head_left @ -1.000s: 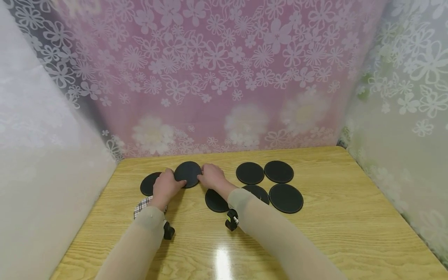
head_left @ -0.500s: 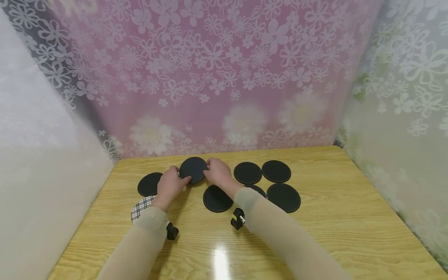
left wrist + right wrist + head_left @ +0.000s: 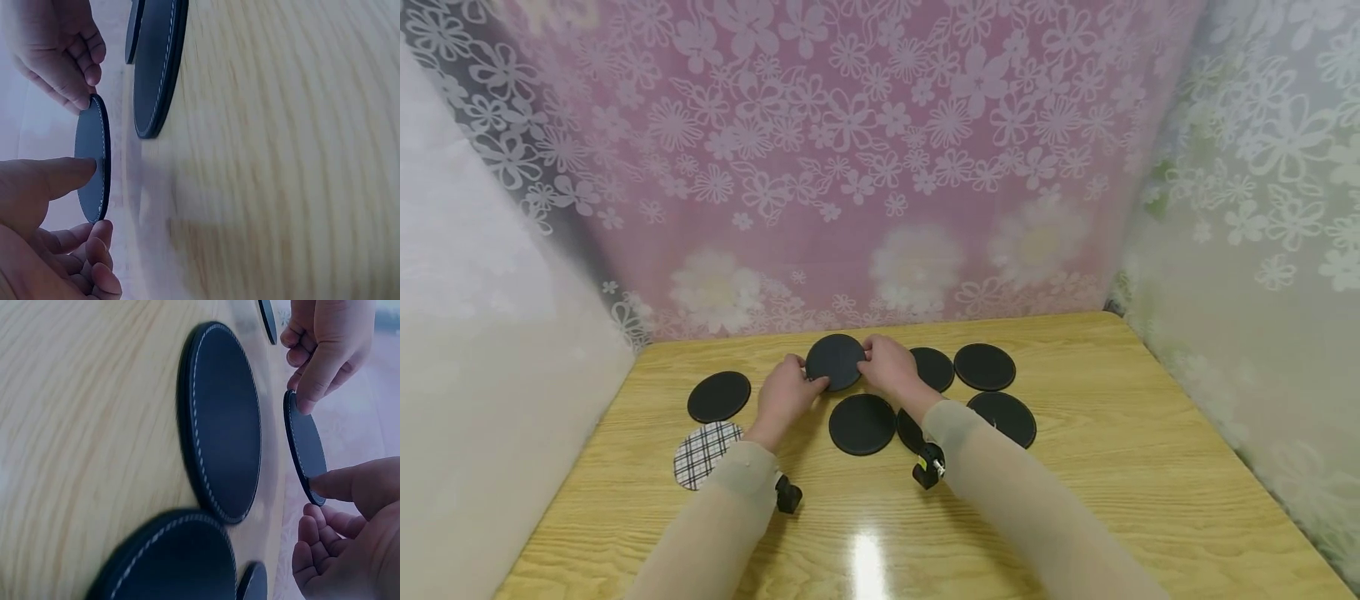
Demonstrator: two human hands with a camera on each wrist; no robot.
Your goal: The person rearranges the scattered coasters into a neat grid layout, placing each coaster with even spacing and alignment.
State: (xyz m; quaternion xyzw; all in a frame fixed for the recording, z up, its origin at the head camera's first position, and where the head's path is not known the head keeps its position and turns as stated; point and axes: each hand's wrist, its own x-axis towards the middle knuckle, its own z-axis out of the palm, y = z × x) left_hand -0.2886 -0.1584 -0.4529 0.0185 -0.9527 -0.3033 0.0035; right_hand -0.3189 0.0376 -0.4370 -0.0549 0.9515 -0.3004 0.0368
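Coaster, black, round, stitched, leather-look [image 3: 836,362], one: pinched at opposite edges by left hand [image 3: 785,396] and right hand [image 3: 891,367]; best held level.

Two sleeved forearms [image 3: 1022,492] reach toward the tabletop's [image 3: 1150,467] far edge, the right slanting leftward. The left hand [image 3: 786,393], nearer the far left corner, and the right hand [image 3: 891,366] face each other, each in a thumb-and-finger pinch.

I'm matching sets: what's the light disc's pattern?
The light disc is white with dark plaid, clearest in the head view.
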